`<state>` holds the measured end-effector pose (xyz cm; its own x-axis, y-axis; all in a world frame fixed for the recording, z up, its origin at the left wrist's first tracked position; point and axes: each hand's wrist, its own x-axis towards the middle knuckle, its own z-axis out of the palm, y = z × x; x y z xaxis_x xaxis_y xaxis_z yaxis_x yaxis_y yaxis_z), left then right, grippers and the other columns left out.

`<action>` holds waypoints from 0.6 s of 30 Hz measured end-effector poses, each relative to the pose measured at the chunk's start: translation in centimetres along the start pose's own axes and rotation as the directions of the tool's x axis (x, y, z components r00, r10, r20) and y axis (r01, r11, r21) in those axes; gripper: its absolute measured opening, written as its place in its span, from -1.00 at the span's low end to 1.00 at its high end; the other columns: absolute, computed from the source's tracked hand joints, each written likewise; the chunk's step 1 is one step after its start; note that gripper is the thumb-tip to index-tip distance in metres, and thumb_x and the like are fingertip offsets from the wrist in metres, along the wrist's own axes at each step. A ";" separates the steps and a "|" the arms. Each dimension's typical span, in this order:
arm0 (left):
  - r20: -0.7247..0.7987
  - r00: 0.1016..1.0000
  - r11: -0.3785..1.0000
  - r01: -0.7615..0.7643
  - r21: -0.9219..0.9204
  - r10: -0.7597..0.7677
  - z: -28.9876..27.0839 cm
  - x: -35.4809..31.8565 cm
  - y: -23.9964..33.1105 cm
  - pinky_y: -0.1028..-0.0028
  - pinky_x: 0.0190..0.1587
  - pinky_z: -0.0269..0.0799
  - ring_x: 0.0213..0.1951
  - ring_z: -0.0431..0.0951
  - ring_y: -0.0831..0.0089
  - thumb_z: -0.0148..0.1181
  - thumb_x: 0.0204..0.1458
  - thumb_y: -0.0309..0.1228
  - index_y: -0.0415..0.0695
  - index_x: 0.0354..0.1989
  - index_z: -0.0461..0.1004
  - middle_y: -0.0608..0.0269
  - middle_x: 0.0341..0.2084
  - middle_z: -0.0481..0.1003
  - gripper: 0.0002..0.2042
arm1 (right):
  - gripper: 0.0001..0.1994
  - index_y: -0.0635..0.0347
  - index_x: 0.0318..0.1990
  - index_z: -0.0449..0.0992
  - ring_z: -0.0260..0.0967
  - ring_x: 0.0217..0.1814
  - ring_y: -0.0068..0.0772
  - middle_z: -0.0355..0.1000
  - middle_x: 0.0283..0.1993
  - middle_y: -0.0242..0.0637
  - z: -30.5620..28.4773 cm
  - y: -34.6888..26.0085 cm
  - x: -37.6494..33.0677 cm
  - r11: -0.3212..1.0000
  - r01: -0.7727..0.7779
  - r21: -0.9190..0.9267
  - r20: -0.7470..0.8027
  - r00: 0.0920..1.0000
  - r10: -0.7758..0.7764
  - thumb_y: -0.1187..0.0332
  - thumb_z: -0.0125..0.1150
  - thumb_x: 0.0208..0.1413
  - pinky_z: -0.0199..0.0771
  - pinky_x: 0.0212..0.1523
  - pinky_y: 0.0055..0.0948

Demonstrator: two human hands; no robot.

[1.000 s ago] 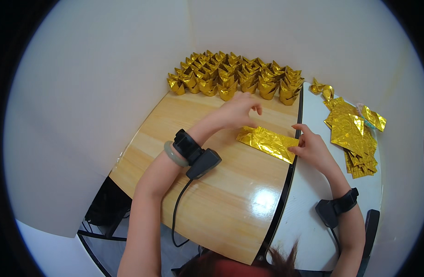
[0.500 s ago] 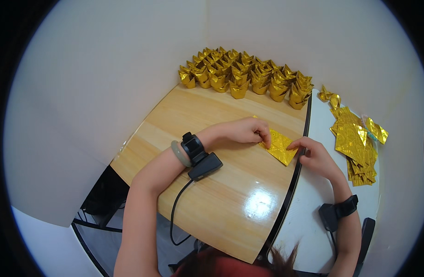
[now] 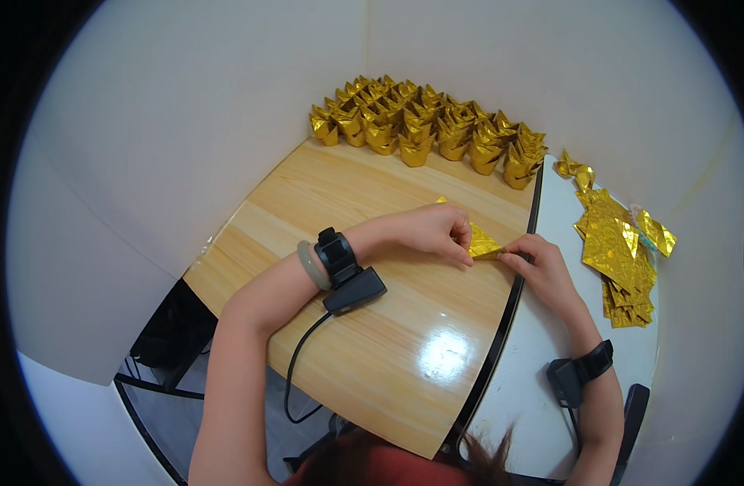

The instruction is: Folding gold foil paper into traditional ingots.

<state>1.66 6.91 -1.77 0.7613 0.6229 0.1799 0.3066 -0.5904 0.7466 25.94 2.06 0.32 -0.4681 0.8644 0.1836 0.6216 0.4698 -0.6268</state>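
Reading head view from afar, I place gold foil sheet (image 3: 484,243) on wooden tabletop (image 3: 388,344), between hands and partly covered by left hand (image 3: 437,233). Right hand (image 3: 544,266): thumb and forefinger pinched together on sheet's right corner. Left: fingers curled over sheet; pinching or pressing, I cannot tell. Sheet's right end slants to point; I judge folding early, well short of finished shape. Done: rows of shaped gold pieces (image 3: 416,148) standing along far edge. Remaining: flat gold sheets (image 3: 611,243), loosely stacked on white table (image 3: 510,405).
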 end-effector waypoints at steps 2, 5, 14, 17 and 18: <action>-0.043 0.999 0.997 -0.005 0.072 0.009 0.3 0.0 0.6 0.46 -0.39 0.37 -0.43 0.46 0.41 0.35 -0.20 -0.36 -0.23 -0.54 0.50 0.17 -0.55 0.45 -0.80 | -0.84 0.24 -0.27 0.49 0.35 -0.28 -0.34 0.40 -0.39 -0.26 0.4 0.0 0.4 0.998 -0.045 0.037 -0.022 0.999 0.046 0.43 0.24 -0.04 0.34 -0.20 -0.46; -0.104 0.992 0.996 0.075 0.047 -0.069 0.7 0.4 0.8 0.46 -0.38 0.37 -0.43 0.48 0.40 0.34 -0.22 -0.36 -0.21 -0.51 0.49 0.17 -0.54 0.46 -0.80 | -0.85 0.24 -0.29 0.49 0.36 -0.26 -0.28 0.41 -0.40 -0.26 0.7 -0.2 0.6 0.992 -0.108 0.071 -0.074 0.991 0.113 0.44 0.23 -0.05 0.36 -0.23 -0.45; -0.086 0.996 0.998 0.044 0.044 -0.040 0.6 0.3 0.6 0.45 -0.34 0.38 -0.41 0.48 0.35 0.29 -0.19 -0.39 -0.19 -0.45 0.47 0.18 -0.51 0.48 -0.83 | -0.72 0.13 -0.18 0.51 0.32 -0.13 -0.27 0.39 -0.22 -0.29 0.5 -0.1 -0.2 0.925 0.312 -0.215 -0.015 0.946 -0.322 0.61 0.11 -0.09 0.36 -0.13 -0.43; -0.082 0.997 0.993 0.011 0.114 -0.002 0.6 0.2 1.4 0.42 -0.30 0.38 -0.38 0.47 0.33 0.26 -0.17 -0.41 -0.17 -0.43 0.48 0.17 -0.48 0.47 -0.85 | -0.68 0.11 -0.11 0.50 0.30 -0.08 -0.25 0.38 -0.17 -0.28 0.0 -0.5 -0.6 0.936 0.285 -0.208 0.044 0.958 -0.282 0.59 0.08 -0.06 0.36 -0.11 -0.42; -0.087 0.996 0.994 0.023 0.108 -0.013 0.5 0.1 1.4 0.40 -0.25 0.37 -0.34 0.44 0.31 0.25 -0.17 -0.43 -0.13 -0.40 0.51 0.17 -0.47 0.47 -0.86 | -0.67 0.11 -0.07 0.49 0.29 -0.04 -0.25 0.37 -0.15 -0.27 -0.1 -0.7 -0.6 0.930 0.289 -0.226 0.082 0.957 -0.277 0.56 0.09 -0.05 0.35 -0.09 -0.41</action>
<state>2.45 5.91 -1.05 0.7044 0.6731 0.2253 0.3833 -0.6279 0.6773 25.86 1.23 0.76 -0.6717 0.6827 0.2875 0.5852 0.7270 -0.3592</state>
